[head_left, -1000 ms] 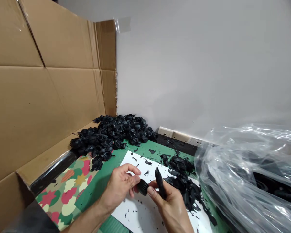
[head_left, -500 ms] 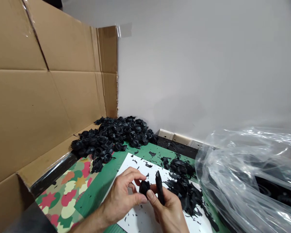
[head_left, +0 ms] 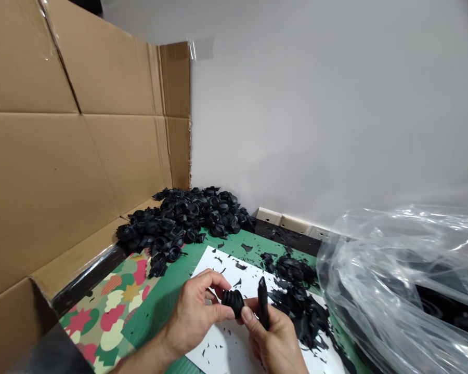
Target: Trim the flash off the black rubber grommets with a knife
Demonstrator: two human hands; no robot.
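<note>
A small black ribbed rubber bellows (head_left: 232,302) is held between both hands over a white sheet (head_left: 214,343). The fingers and thumb of my left hand (head_left: 197,309) close on its left side. My right hand (head_left: 275,337) pinches its right end with thumb and forefinger. Tucked in that same right hand is a black pen-like tool (head_left: 262,301), its tip pointing up; what kind of tool it is, I cannot make out. Black trimmed scraps (head_left: 302,311) lie in a heap just right of my right hand.
A large pile of black ribbed rubber parts (head_left: 187,213) sits at the back left against a cardboard wall (head_left: 117,150). Clear plastic bags (head_left: 374,270) crowd the right side. Beneath are a green mat (head_left: 156,306) and a patterned sheet (head_left: 113,317).
The bellows has been turned between my fingers and now shows its ribs more sideways. The tool in my right hand stands slightly further right and more upright.
</note>
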